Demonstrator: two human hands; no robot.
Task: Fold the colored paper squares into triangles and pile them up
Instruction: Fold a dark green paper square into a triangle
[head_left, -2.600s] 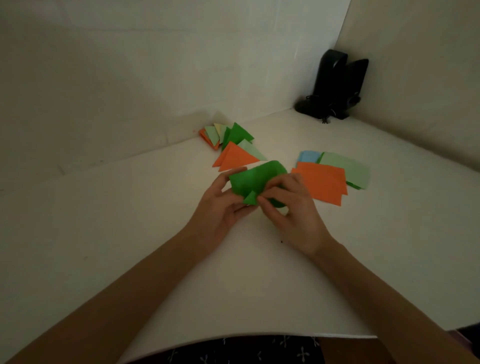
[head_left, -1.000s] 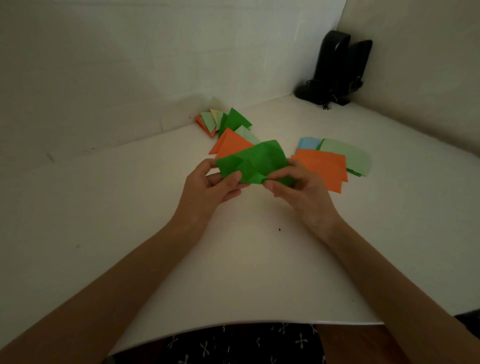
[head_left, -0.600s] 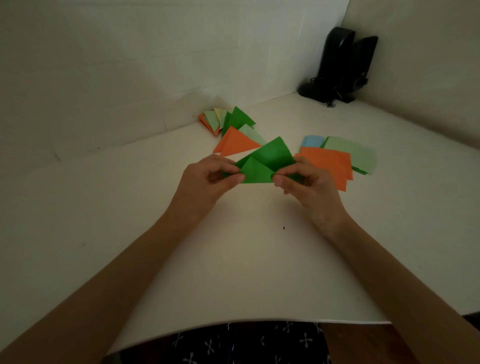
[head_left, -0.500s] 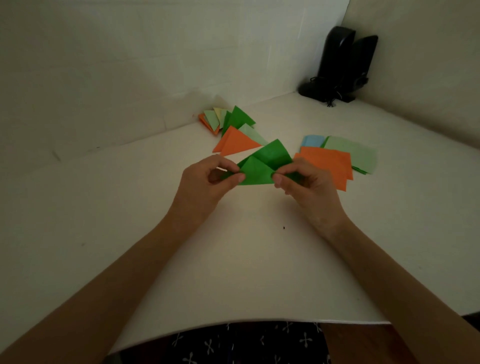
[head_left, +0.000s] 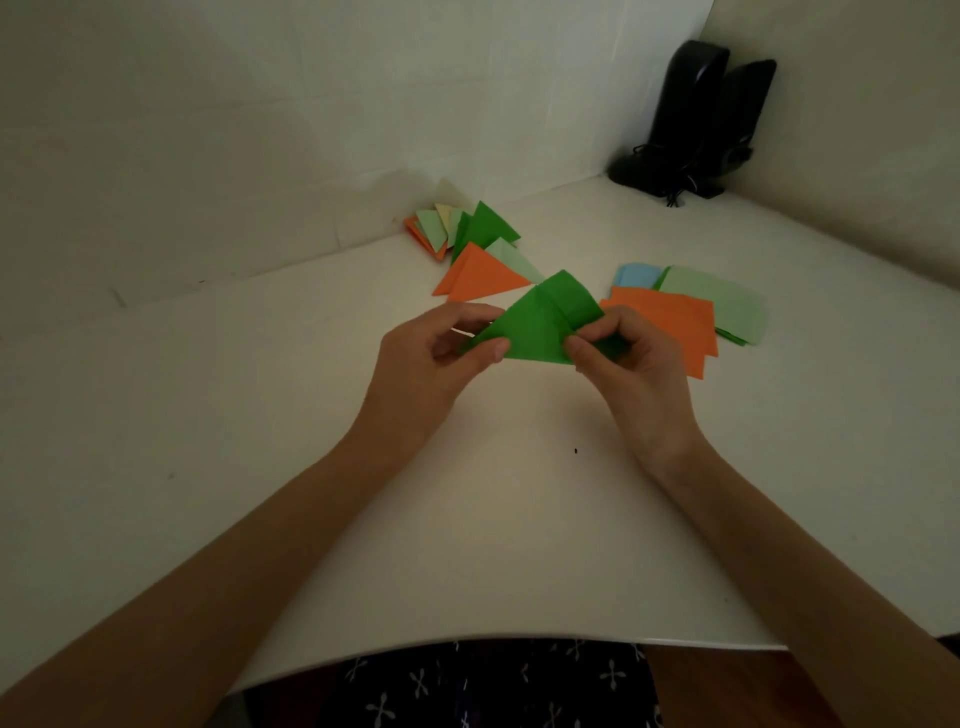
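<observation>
The fold is in hand, judging by the paper's shape. A dark green paper sheet (head_left: 540, 327), already doubled into a rough triangle, is held just above the white bench (head_left: 467, 519). The left hand (head_left: 431, 358) pinches its left corner between thumb and fingers, and the right hand (head_left: 628, 358) pinches the right end the same way.

A second layer stands up behind the front face near the top, so the halves do not look fully closed. The next move likely calls for bringing the edges together and pressing the crease flat. The piece would then go to the pile of folded paper triangles (head_left: 480, 278) further back on the left. The stack of flat paper squares (head_left: 670, 322), topped by an orange one, lies just beyond the right hand.

The sheet's right corner is hidden under the right fingers, so whether the corners meet cannot be told. The light is dim, and the overlapping sheets hide how many squares remain.
</observation>
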